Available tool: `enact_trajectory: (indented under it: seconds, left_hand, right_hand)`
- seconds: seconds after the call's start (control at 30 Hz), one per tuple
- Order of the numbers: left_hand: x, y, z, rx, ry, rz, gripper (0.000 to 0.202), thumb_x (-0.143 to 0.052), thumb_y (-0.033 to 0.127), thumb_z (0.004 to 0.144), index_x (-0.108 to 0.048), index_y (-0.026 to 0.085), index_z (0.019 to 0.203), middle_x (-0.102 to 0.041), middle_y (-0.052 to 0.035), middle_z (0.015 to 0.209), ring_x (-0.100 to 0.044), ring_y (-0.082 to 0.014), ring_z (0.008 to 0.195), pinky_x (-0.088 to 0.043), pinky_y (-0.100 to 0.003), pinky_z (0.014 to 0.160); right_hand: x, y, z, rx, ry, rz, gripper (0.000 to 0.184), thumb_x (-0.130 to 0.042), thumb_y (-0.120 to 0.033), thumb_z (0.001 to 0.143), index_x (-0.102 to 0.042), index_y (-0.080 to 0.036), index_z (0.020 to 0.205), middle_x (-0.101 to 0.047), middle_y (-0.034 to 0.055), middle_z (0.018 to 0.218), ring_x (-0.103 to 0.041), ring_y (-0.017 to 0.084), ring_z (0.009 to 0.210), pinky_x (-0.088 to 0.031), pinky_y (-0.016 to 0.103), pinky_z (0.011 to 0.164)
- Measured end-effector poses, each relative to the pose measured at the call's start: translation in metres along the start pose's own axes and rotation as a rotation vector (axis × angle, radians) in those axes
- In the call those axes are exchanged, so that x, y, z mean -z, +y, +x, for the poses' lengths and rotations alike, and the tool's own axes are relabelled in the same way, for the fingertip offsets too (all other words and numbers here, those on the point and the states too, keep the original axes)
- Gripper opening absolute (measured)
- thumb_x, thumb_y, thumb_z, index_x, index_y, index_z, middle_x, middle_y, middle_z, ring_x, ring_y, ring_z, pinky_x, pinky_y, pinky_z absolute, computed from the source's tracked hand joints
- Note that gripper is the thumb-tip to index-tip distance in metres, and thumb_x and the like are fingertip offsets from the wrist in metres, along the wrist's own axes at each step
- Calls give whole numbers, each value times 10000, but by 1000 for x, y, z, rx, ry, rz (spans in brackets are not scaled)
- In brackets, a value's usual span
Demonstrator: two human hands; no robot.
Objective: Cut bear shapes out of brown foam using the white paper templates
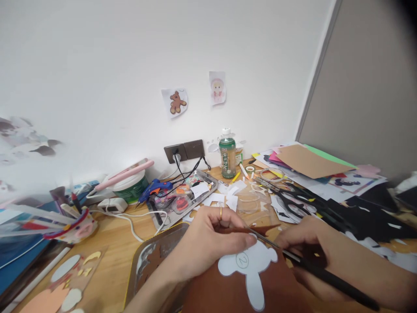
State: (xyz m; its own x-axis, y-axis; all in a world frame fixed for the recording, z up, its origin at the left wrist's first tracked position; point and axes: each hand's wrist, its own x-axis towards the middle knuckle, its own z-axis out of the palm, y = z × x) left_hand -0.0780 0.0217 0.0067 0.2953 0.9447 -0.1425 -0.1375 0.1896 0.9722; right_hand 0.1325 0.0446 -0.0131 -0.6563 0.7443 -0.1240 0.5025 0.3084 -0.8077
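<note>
My left hand [216,237], with a ring on one finger, pinches the upper edge of a sheet of brown paper [211,287]. Its thumb lies flat over a white paper template [256,284], a rounded shape marked with a circled 2, which rests on the brown sheet. From the right, my right hand [321,256] grips black-handled scissors [325,276], seen edge-on. Their thin metal blades reach the paper's upper edge close to my left thumb, where a strip of brown paper [267,229] sticks up. My right fingers are partly hidden behind the handle.
Under my left forearm is a tray [138,256] with brown scraps. Behind lie a glue gun [156,188], a grey tray [213,187], a green bottle [227,154] and another pair of scissors [295,204]. Coloured paper [312,161] is stacked right; a pen holder [76,230] stands left.
</note>
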Motion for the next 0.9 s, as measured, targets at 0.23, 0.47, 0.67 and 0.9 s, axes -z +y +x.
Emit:
enact_trajectory:
  seconds: [0.23, 0.47, 0.67, 0.9]
  left_hand:
    - [6, 1, 0, 39, -45, 135, 109, -724, 164, 623, -627, 140, 581, -576, 56, 491, -436, -16, 403, -319, -123, 387]
    - [8, 2, 1, 84, -31, 188, 125, -736, 174, 596, -620, 137, 567, -568, 55, 485, -434, -21, 404, -310, -129, 386]
    - [8, 3, 2, 98, -39, 177, 131, -739, 187, 594, -620, 134, 573, -575, 53, 485, -445, -24, 402, -312, -134, 386]
    - [9, 3, 3, 108, -51, 210, 141, -742, 206, 598, -628, 124, 584, -556, 56, 476, -432, -22, 407, -307, -135, 389]
  right_hand:
    - [4, -2, 0, -79, -79, -126, 103, -531, -173, 614, -632, -177, 633, -502, -42, 519, -388, 87, 461, -252, 173, 392]
    - [1, 5, 2, -108, -99, -132, 90, -542, -217, 651, -626, -186, 643, -514, -41, 542, -401, 94, 482, -271, 188, 418]
    - [0, 0, 3, -89, -91, -128, 95, -533, -188, 635, -627, -173, 634, -495, -38, 527, -402, 96, 483, -277, 182, 416]
    - [2, -1, 1, -90, -91, -199, 122, -523, -205, 668, -641, -193, 638, -522, -33, 529, -405, 97, 474, -262, 186, 404]
